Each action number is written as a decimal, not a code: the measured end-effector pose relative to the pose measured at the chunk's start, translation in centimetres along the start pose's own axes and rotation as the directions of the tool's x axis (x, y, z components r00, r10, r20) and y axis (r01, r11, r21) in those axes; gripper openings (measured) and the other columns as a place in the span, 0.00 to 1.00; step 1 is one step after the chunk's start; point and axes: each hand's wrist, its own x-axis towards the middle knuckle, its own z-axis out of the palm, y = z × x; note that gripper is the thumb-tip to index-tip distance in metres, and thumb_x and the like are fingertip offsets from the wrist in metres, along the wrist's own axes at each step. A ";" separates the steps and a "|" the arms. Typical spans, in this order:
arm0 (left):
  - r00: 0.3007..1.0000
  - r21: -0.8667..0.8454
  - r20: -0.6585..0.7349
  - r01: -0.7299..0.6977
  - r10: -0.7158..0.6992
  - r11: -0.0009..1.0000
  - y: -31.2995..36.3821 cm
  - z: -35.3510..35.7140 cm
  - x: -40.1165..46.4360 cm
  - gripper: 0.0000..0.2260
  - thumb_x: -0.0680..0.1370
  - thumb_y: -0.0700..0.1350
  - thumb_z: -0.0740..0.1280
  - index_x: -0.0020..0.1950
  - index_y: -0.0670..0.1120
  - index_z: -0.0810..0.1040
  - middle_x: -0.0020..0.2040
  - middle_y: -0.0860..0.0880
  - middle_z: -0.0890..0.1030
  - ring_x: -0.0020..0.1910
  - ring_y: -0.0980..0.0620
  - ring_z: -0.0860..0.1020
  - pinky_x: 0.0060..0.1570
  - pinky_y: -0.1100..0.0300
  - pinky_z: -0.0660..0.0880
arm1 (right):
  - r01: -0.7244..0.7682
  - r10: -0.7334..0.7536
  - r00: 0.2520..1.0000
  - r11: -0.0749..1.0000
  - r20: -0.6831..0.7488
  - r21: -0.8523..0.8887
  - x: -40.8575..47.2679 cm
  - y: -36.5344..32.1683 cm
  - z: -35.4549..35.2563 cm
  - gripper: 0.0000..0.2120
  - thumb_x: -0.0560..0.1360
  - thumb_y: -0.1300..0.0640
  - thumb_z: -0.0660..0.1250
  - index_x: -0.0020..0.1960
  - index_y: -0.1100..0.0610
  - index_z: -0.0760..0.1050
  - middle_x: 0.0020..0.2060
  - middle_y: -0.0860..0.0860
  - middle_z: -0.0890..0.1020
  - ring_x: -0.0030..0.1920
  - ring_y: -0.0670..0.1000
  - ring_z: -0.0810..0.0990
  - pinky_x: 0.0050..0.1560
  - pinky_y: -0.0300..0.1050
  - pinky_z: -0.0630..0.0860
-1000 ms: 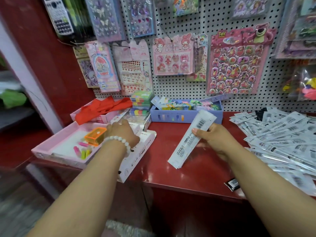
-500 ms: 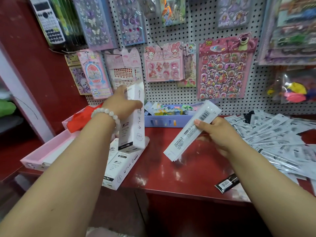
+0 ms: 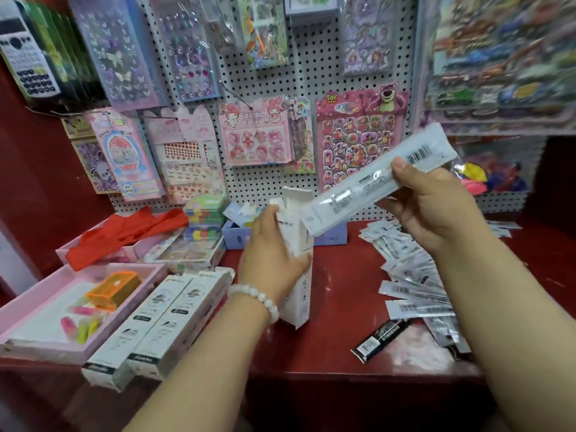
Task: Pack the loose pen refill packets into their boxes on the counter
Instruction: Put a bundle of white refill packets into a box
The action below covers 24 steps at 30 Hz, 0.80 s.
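A white refill box [image 3: 297,269], raised beside the pegboard half a second ago, has been brought to the middle of the red counter [image 3: 327,347] and is held upright, open end up, by the left hand [image 3: 274,260], whose fingers are wrapped round it. A refill packet [image 3: 377,179], now lifted higher, is pinched by the right hand [image 3: 436,207] and tilted down toward the box's open top. Two closed white boxes [image 3: 162,325] lie near the left, beside a pink tray [image 3: 37,313]. A black packet [image 3: 378,339] and the loose refill packets [image 3: 414,275] are spread to the right. Sticker sheets hang on the pegboard [image 3: 311,70] behind.
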 end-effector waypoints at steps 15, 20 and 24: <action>0.994 0.097 -0.100 -0.031 0.041 0.995 2.1 1.3 -3.0 0.43 0.68 0.53 0.74 0.75 0.48 0.51 0.71 0.48 0.63 0.69 0.49 0.67 0.57 0.54 0.72 | 0.127 0.002 0.945 0.920 0.327 -0.371 0.6 -1.6 0.0 0.04 0.72 0.62 0.66 0.46 0.62 0.79 0.43 0.55 0.84 0.46 0.51 0.84 0.50 0.42 0.81; 0.987 0.124 -0.125 -0.085 0.101 0.989 2.7 1.7 -3.8 0.43 0.67 0.52 0.74 0.75 0.48 0.54 0.67 0.47 0.68 0.64 0.47 0.70 0.51 0.53 0.74 | 0.202 0.189 0.893 0.643 0.408 -0.739 1.3 -2.5 2.1 0.07 0.72 0.58 0.70 0.44 0.62 0.81 0.42 0.56 0.85 0.44 0.49 0.84 0.48 0.39 0.79; 0.988 0.116 -0.139 -0.051 0.067 0.992 2.3 1.7 -3.9 0.44 0.67 0.53 0.74 0.75 0.49 0.52 0.66 0.47 0.68 0.64 0.47 0.71 0.51 0.52 0.75 | 0.308 0.279 0.857 0.398 0.433 -0.864 1.4 -0.3 3.6 0.07 0.70 0.53 0.74 0.47 0.53 0.81 0.43 0.46 0.84 0.43 0.42 0.80 0.45 0.33 0.73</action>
